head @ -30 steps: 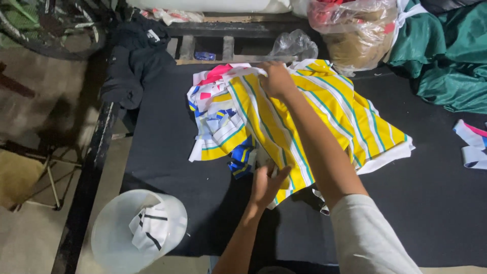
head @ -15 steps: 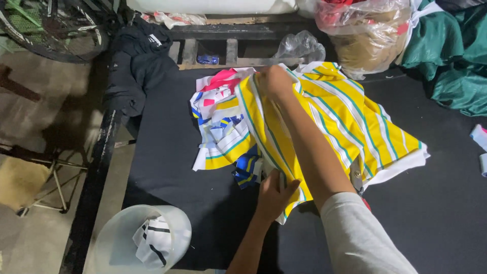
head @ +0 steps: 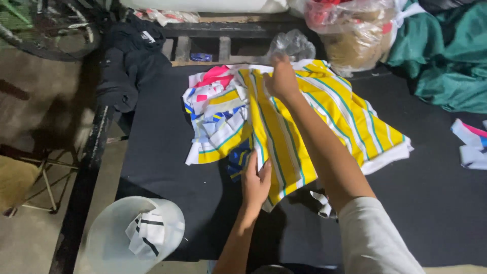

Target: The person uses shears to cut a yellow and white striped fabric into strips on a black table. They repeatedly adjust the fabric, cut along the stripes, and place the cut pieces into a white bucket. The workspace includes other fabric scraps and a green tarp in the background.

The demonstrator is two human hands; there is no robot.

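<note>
From the head view, the yellow striped garment [head: 324,127] lay spread across the black table [head: 167,152], its far edge near the table's back and its white hem trailing toward the right. It was stretched lengthwise between the two hands, and that looked like the reason for the grip: one hand at each end of a fold line kept the cloth taut and flat along that edge.

The right hand [head: 282,81] was up at the far end, fingers closed narrow, pinching the garment's top edge near the collar area. The left hand [head: 255,182] was at the near end, palm down, fingers curled over the lower edge of the same yellow panel; whether it truly pinched or only pressed the cloth I couldn't tell for certain, but it read as gripping.

Just to the left, touching the yellow piece, sat a crumpled pile of mixed fabric [head: 215,119] in white, pink, blue and yellow, partly tucked under it. A white bucket [head: 109,238] with fabric scraps stood off the table's near left corner. Dark clothing [head: 124,66] hung over the far left edge, a plastic bag [head: 355,35] sat at the back, green cloth [head: 446,61] far right, and loose striped scraps [head: 469,144] well apart on the right.
</note>
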